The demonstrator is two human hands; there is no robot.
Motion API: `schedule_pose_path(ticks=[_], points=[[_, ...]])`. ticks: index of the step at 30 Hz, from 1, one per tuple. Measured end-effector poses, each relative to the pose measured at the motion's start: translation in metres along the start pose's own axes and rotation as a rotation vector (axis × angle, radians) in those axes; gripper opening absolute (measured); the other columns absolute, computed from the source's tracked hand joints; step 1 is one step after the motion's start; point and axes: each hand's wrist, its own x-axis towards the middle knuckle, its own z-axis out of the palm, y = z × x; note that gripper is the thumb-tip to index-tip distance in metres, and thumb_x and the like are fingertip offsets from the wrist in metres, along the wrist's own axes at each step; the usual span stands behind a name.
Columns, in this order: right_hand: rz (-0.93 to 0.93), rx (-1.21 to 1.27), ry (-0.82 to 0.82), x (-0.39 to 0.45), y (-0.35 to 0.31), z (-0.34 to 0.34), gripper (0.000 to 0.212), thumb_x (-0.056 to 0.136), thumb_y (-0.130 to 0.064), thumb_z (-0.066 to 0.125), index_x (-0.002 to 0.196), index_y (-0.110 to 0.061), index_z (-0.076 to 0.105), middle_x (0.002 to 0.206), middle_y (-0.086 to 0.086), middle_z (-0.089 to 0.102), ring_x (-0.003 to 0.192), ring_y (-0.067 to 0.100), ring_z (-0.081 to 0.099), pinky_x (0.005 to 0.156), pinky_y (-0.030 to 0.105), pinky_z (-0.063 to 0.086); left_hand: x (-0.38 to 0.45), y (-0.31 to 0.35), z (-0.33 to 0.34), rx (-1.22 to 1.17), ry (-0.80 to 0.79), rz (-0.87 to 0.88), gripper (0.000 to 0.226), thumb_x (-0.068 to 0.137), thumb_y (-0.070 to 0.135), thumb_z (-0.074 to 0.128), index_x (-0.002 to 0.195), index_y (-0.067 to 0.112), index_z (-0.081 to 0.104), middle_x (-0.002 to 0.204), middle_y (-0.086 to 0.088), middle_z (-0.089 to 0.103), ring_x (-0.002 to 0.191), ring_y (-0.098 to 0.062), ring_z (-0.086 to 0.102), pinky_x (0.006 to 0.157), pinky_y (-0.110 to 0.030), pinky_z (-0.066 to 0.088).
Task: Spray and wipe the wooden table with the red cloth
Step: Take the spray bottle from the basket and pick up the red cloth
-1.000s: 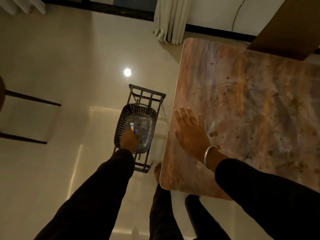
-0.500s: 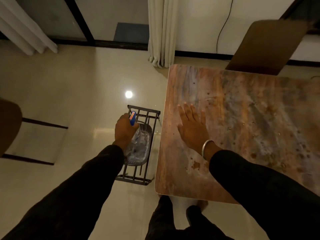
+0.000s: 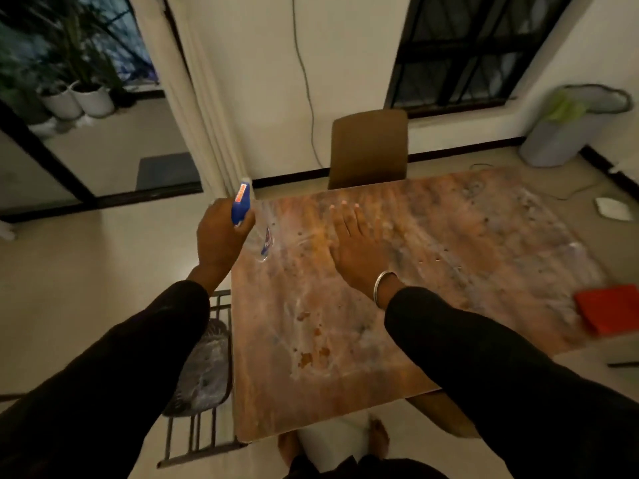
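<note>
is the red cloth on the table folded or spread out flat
Folded, it seems: the red cloth lies as a compact, straight-edged rectangle at the right edge of the stained wooden table. It is blurred, so layers cannot be told.

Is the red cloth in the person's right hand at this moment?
No, the red cloth lies at the table's right edge while the right hand rests flat and open on the wood.

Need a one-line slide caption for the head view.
Left hand raises spray bottle; right hand rests on table.

Red cloth (image 3: 610, 312), blue-headed clear spray bottle (image 3: 242, 205), mottled orange-brown table (image 3: 432, 243)
</note>
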Motion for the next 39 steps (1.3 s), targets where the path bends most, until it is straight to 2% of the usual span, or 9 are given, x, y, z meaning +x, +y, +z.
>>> schedule_pose_path(ticks=[6, 11, 16, 20, 25, 28, 30, 34, 39], points=[[0.145, -0.009, 0.062, -0.032, 0.098, -0.047, 0.071, 0.111, -0.043, 0.037, 0.171, -0.021, 0.006, 0.179, 0.008, 0.002, 0.165, 0.033, -0.001, 0.127, 0.069, 0.006, 0.017, 0.111, 0.053, -0.175, -0.027, 0.102, 0.039, 0.088, 0.059, 0.057, 0.089, 0.021, 0.054, 0.081, 0.006, 0.051, 0.076, -0.012, 0.049, 0.061, -0.022, 0.033], [0.309, -0.031, 0.117, -0.072, 0.172, -0.074, 0.074, 0.11, -0.039, 0.043, 0.171, -0.019, 0.006, 0.179, 0.009, 0.0, 0.165, 0.034, 0.0, 0.129, 0.064, 0.01, 0.012, 0.2, 0.103, -0.438, -0.235, 0.161, 0.045, 0.087, 0.059, 0.059, 0.105, 0.019, 0.051, 0.09, -0.001, 0.062, 0.074, -0.016, 0.06, 0.062, -0.033, 0.05], [0.526, -0.106, 0.111, -0.125, 0.234, -0.087, 0.072, 0.111, -0.041, 0.039, 0.17, -0.019, 0.003, 0.179, 0.008, 0.0, 0.166, 0.032, -0.001, 0.128, 0.07, 0.006, -0.005, 0.28, 0.157, -0.685, -0.506, 0.266, 0.036, 0.085, 0.06, 0.059, 0.1, 0.031, 0.045, 0.085, -0.004, 0.056, 0.068, -0.011, 0.052, 0.062, -0.026, 0.046], [0.677, -0.08, 0.127, -0.174, 0.287, -0.09, 0.07, 0.111, -0.039, 0.039, 0.17, -0.02, 0.006, 0.179, 0.008, 0.0, 0.165, 0.031, -0.001, 0.128, 0.069, 0.007, -0.035, 0.338, 0.203, -0.788, -0.66, 0.303, 0.045, 0.085, 0.063, 0.058, 0.105, 0.023, 0.049, 0.076, 0.004, 0.051, 0.059, -0.001, 0.047, 0.054, -0.015, 0.044], [0.866, -0.017, 0.13, -0.226, 0.363, -0.089, 0.07, 0.11, -0.039, 0.041, 0.17, -0.018, 0.011, 0.178, 0.011, 0.008, 0.165, 0.034, 0.007, 0.128, 0.064, 0.018, -0.076, 0.407, 0.255, -0.742, -0.767, 0.356, 0.043, 0.087, 0.046, 0.069, 0.108, 0.015, 0.046, 0.079, -0.008, 0.051, 0.06, -0.005, 0.045, 0.055, -0.015, 0.043], [0.969, 0.078, 0.088, -0.251, 0.422, -0.085, 0.069, 0.11, -0.032, 0.043, 0.17, -0.016, 0.013, 0.177, 0.014, 0.013, 0.163, 0.038, 0.013, 0.127, 0.061, 0.026, -0.094, 0.442, 0.287, -0.682, -0.84, 0.325, 0.036, 0.086, 0.032, 0.071, 0.105, 0.021, 0.043, 0.086, -0.013, 0.056, 0.064, -0.017, 0.053, 0.059, -0.031, 0.052], [1.031, 0.154, 0.025, -0.265, 0.467, -0.077, 0.07, 0.109, -0.029, 0.045, 0.17, -0.017, 0.012, 0.175, 0.016, 0.017, 0.16, 0.041, 0.022, 0.123, 0.06, 0.033, -0.105, 0.463, 0.311, -0.649, -0.881, 0.307, 0.033, 0.085, 0.032, 0.071, 0.103, 0.026, 0.044, 0.087, -0.01, 0.06, 0.067, -0.024, 0.061, 0.06, -0.035, 0.055], [1.069, 0.306, -0.148, -0.282, 0.548, -0.055, 0.073, 0.107, -0.024, 0.052, 0.169, -0.019, 0.015, 0.17, 0.018, 0.026, 0.145, 0.044, 0.045, 0.115, 0.053, 0.044, -0.118, 0.49, 0.355, -0.623, -0.945, 0.275, 0.033, 0.083, 0.044, 0.069, 0.106, 0.034, 0.047, 0.09, 0.008, 0.068, 0.076, -0.012, 0.069, 0.063, -0.028, 0.059], [1.018, 0.312, -0.313, -0.275, 0.612, -0.026, 0.075, 0.106, -0.025, 0.055, 0.17, -0.022, 0.016, 0.172, 0.018, 0.02, 0.152, 0.045, 0.034, 0.121, 0.053, 0.039, -0.126, 0.509, 0.397, -0.598, -1.003, 0.21, 0.038, 0.082, 0.041, 0.071, 0.112, 0.028, 0.051, 0.096, 0.009, 0.072, 0.08, -0.01, 0.071, 0.071, -0.032, 0.061]])
